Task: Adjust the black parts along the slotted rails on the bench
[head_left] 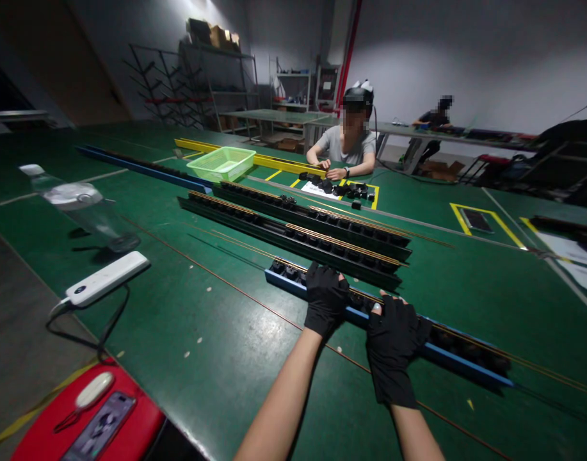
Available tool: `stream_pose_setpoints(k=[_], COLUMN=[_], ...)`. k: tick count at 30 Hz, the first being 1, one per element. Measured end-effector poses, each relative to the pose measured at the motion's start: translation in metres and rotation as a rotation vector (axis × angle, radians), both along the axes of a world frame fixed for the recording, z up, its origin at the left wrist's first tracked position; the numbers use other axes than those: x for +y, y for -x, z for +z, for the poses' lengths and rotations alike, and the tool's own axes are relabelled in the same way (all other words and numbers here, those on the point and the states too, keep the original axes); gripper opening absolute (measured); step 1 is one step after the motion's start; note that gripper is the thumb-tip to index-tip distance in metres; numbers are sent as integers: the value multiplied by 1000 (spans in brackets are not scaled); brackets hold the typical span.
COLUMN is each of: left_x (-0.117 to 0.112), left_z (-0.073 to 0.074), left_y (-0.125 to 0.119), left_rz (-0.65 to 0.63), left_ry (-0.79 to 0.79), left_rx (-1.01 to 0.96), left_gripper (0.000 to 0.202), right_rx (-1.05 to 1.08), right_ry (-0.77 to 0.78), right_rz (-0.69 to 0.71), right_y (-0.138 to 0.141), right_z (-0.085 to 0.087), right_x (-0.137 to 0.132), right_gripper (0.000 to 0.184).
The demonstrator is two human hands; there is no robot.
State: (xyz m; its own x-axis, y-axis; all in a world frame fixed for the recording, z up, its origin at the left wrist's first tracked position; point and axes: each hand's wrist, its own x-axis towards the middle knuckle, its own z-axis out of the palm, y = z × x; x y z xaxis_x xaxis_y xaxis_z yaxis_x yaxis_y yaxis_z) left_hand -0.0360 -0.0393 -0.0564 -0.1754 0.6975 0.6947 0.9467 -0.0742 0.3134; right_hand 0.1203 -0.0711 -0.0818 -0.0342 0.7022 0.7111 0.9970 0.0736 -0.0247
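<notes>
Both my hands wear black gloves and rest on a long blue rail (456,362) filled with black parts, lying across the green table. My left hand (326,298) lies over the rail with its fingers curled down on the black parts. My right hand (393,339) grips the rail's near edge, its bare fingertips showing over the top. What the fingers pinch, if anything, is hidden.
Two long black rails (293,230) lie beyond. A green basket (221,163), a water bottle (82,208), a white power bank (105,278) with cable, and a red stool with a phone (101,426) sit at the left. Another person (348,137) works across the table.
</notes>
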Motion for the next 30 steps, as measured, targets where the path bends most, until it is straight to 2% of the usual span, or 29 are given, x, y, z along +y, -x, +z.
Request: stream_pose_setpoints(k=[18,30], left_x=[-1,0], left_z=[1,0], left_y=[-1,0], left_rz=[0,3], left_ry=[-19,30], left_rx=[0,8], left_gripper=[21,19], right_rx=[17,8], right_ry=[-17,-15], right_rz=[16,10], right_y=[1,2], right_z=[2,6], right_x=[0,-1], right_gripper=[35,34])
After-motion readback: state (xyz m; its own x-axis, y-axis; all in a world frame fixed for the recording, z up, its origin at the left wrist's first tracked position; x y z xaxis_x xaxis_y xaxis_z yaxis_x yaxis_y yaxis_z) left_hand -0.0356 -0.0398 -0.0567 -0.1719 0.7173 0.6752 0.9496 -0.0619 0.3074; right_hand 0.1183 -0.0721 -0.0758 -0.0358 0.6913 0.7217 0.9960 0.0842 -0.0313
